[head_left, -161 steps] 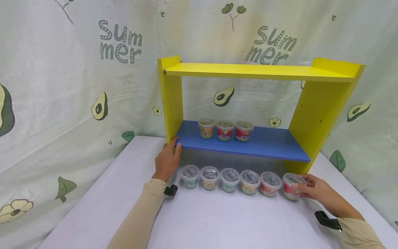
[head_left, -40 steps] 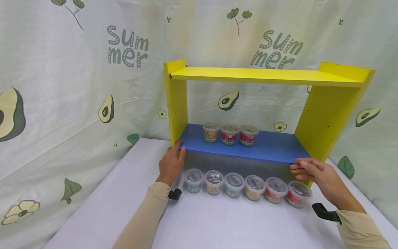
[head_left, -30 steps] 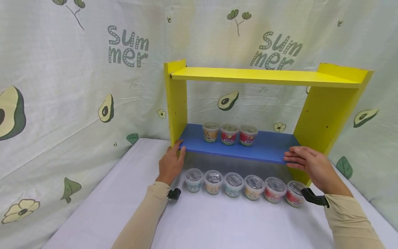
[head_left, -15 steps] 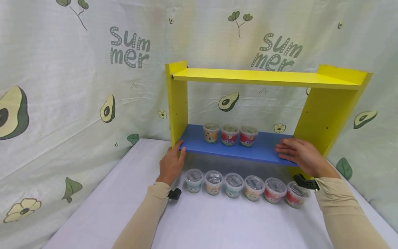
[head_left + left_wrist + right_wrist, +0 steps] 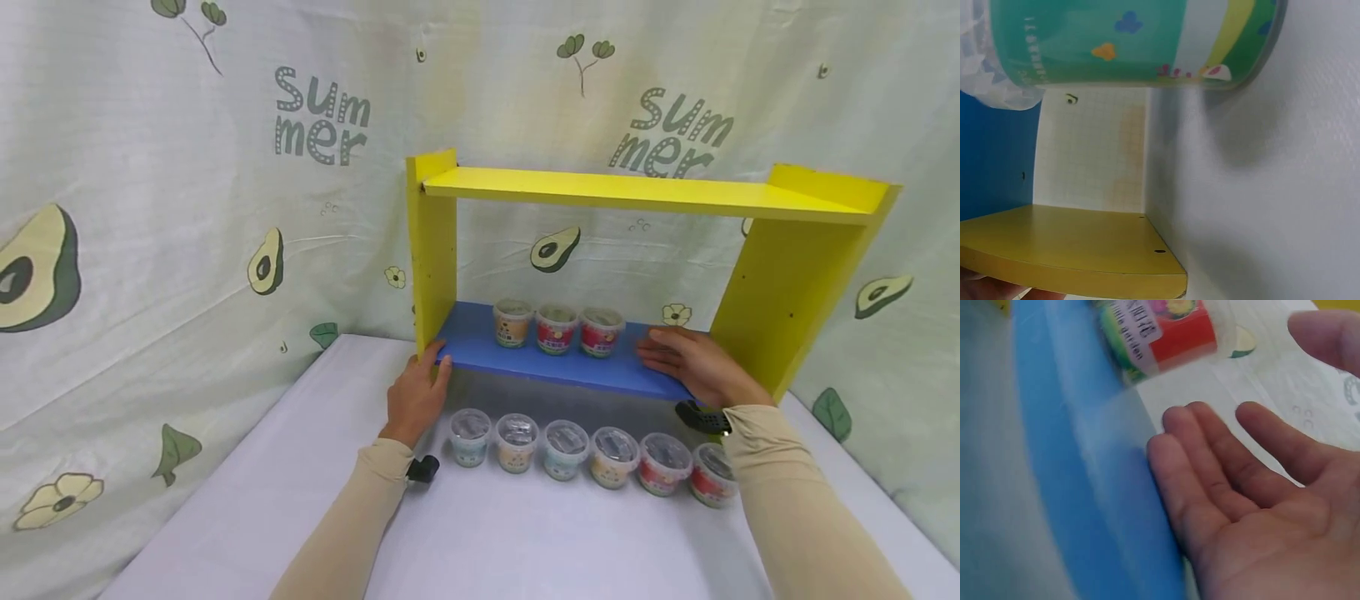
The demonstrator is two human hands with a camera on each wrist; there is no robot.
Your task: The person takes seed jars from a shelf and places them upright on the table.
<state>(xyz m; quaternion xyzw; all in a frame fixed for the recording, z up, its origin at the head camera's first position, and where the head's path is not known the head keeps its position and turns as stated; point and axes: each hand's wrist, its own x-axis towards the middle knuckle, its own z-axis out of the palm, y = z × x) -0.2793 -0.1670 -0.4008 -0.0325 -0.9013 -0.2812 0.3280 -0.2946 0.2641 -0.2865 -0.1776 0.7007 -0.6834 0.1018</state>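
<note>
My left hand [image 5: 414, 398] grips the left side panel of a yellow and blue shelf unit [image 5: 433, 258] at its front edge; fingertips show at the panel's edge in the left wrist view. My right hand [image 5: 693, 360] is over the right part of the blue board [image 5: 510, 360], fingers extended and apart, holding nothing. Just left of its fingertips stands a red-labelled lidded cup [image 5: 600, 335], also seen in the right wrist view [image 5: 1182, 337]. Beside that cup, in a row, stand another red-labelled cup [image 5: 555, 332] and an orange-labelled cup [image 5: 512, 325].
Several lidded cups line the white table [image 5: 525, 542] in front of the unit, from a teal-labelled cup [image 5: 470, 437] on the left to a red-labelled cup [image 5: 712, 483] partly behind the right sleeve. A yellow top board [image 5: 600, 187] spans above. A printed cloth [image 5: 187, 208] hangs behind.
My right hand has left the rightmost cup on the table, risen to the blue board and slid left toward the red-labelled cup. My left hand keeps its hold on the side panel.
</note>
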